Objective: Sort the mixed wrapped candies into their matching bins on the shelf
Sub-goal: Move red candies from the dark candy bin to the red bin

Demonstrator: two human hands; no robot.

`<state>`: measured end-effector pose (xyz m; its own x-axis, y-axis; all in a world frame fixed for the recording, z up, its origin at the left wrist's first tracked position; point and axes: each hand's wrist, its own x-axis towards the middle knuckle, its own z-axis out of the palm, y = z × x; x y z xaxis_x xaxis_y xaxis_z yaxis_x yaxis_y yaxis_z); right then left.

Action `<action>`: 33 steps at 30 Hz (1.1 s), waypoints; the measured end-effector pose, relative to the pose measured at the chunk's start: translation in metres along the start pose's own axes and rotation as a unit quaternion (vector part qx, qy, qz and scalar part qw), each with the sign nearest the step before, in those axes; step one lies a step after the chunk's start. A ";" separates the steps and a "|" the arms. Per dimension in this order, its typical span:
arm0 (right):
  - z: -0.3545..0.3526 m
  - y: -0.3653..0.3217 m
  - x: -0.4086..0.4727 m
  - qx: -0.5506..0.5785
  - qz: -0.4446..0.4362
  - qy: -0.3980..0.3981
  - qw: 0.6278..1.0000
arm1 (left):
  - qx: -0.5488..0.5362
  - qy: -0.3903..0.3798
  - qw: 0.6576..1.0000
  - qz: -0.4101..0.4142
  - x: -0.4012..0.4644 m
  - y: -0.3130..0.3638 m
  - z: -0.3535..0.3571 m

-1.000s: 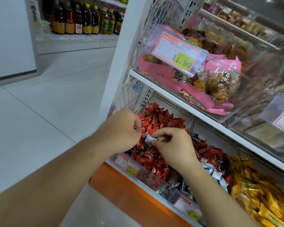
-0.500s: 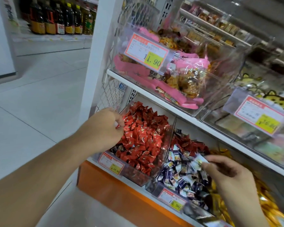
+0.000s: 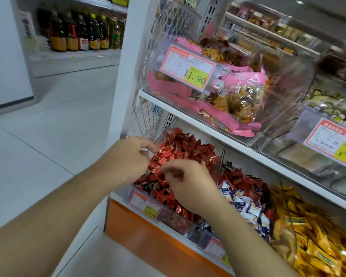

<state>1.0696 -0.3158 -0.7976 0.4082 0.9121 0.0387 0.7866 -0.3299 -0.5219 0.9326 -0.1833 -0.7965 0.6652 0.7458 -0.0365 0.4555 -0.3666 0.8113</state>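
My left hand (image 3: 128, 158) hovers over the left side of the clear bin (image 3: 174, 218) of red wrapped candies (image 3: 188, 150). Its fingers are curled, and a sliver of wrapper shows at the fingertips. My right hand (image 3: 190, 184) is just right of it over the same bin, blurred by motion with its fingers bent toward the left hand. What it holds cannot be made out. The neighbouring bin has blue-and-white candies (image 3: 248, 204) with some red ones mixed in at its back. Further right lie yellow wrapped candies (image 3: 318, 248).
The shelf above (image 3: 188, 114) carries clear bins of pink snack packets (image 3: 218, 92) with price tags. An orange base panel (image 3: 148, 238) runs below the candy bins. A white post (image 3: 128, 62) and tiled floor are on the left, with bottles (image 3: 78, 33) on a far shelf.
My right hand came back left from the blue-and-white candy bin to the red bin, beside my left hand. The left hand stayed over the red bin.
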 end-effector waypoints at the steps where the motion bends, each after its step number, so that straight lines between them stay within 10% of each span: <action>1: 0.010 0.001 0.010 -0.010 -0.005 -0.027 1.000 | -0.011 -0.001 1.000 0.000 0.001 -0.001 -0.001; 33: 0.052 0.029 0.048 0.010 -0.001 -0.057 0.998 | -0.010 0.016 1.000 0.020 0.006 -0.009 0.004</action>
<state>1.0881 -0.2687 -0.8553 0.3504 0.9349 -0.0558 0.7774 -0.3236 -0.5393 0.9344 -0.1780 -0.8063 0.6630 0.7485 0.0145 0.4165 -0.3849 0.8236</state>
